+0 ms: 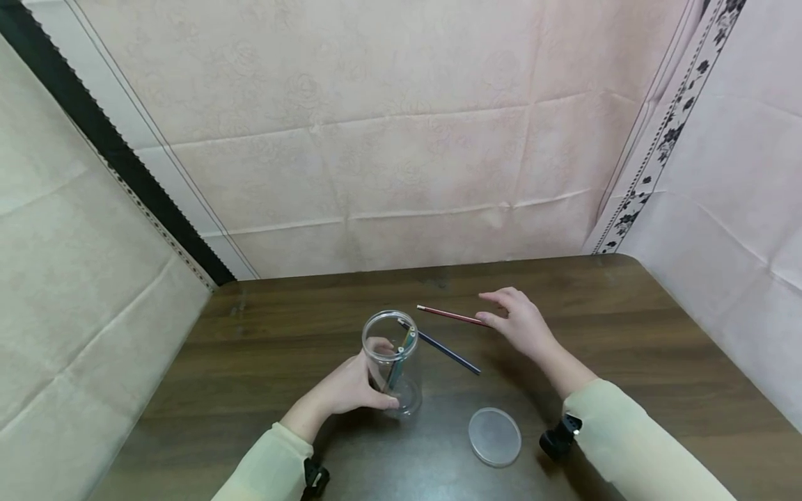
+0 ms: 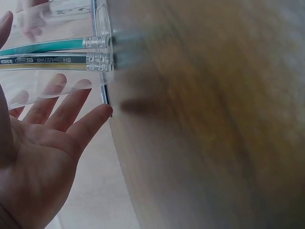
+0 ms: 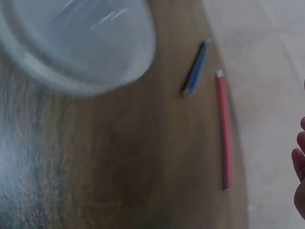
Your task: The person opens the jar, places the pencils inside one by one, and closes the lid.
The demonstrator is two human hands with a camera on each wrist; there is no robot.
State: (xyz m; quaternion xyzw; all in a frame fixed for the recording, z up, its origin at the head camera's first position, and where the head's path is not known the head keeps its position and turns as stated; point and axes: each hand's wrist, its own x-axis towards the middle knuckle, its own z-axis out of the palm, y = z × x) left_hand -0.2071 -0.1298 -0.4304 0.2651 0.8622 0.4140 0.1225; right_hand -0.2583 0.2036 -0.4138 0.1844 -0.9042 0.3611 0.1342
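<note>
My left hand holds a clear jar upright by its side, thumb at the front and fingers behind. Inside the jar, seen close in the left wrist view, lean a green pencil and a black HB pencil. To the right, my right hand hovers with thumb and fingers apart over the near end of a red pencil. That pencil lies on the table, apart from the fingers in the right wrist view. A dark blue pencil lies between jar and right hand.
A round translucent lid lies on the wooden table, right of the jar and near the front. Pale cloth hangs behind the table's far edge and along both sides. Each wrist wears a black device.
</note>
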